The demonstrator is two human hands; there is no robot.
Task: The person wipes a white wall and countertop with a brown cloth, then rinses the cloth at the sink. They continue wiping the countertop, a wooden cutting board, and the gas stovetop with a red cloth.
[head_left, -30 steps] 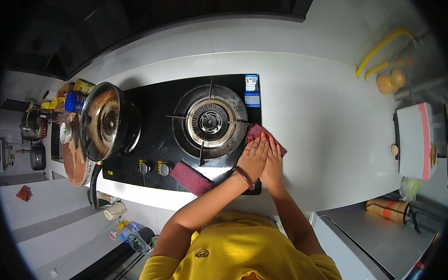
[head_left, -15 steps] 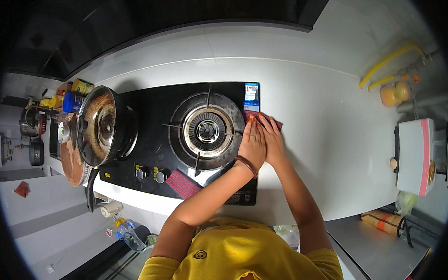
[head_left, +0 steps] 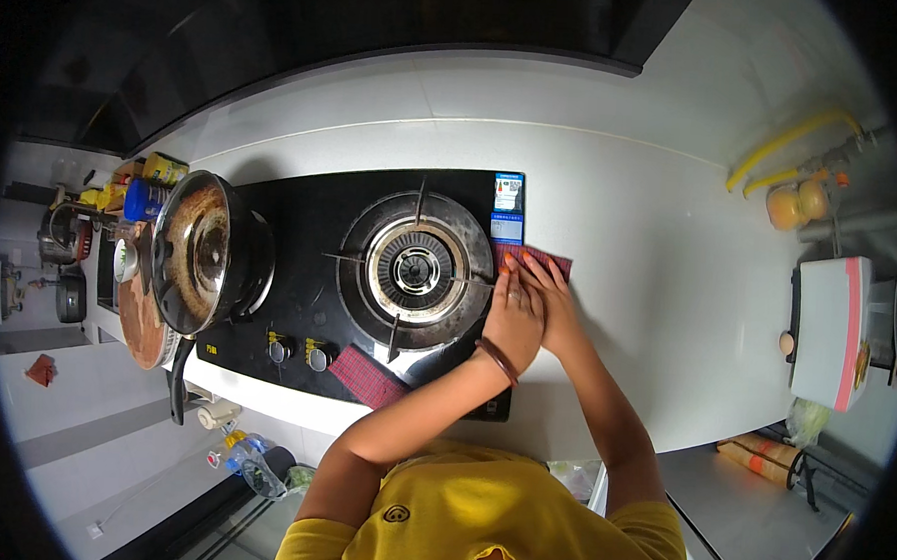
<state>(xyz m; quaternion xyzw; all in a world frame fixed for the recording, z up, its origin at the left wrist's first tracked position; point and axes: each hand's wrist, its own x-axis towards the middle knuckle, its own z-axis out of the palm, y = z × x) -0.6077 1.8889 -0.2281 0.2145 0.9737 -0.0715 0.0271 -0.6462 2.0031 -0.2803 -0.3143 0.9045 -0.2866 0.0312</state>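
Along the lower edge sits the wearer's yellow T-shirt (head_left: pixel 488 512), from which both bare forearms reach forward. Just beyond it, a dark-red checked cloth (head_left: pixel 367 377) lies on the front of the black gas hob (head_left: pixel 296 228), beside two control knobs (head_left: pixel 317 355). Farther forward, the left hand (head_left: pixel 515 321), with a brown bracelet (head_left: pixel 498 361) at its wrist, and the right hand (head_left: pixel 557 315) press together, fingers straight and flat rather than curled. Their fingertips rest on a second checked cloth (head_left: pixel 557 260), which lies across the hob's right edge onto the white worktop (head_left: pixel 658 289). Just left of the hands is a round gas burner (head_left: pixel 416 269); well apart, at the hob's left end, stands a long-handled wok (head_left: pixel 194 254). Yellow hoses (head_left: pixel 789 150) run by the wall at far right.
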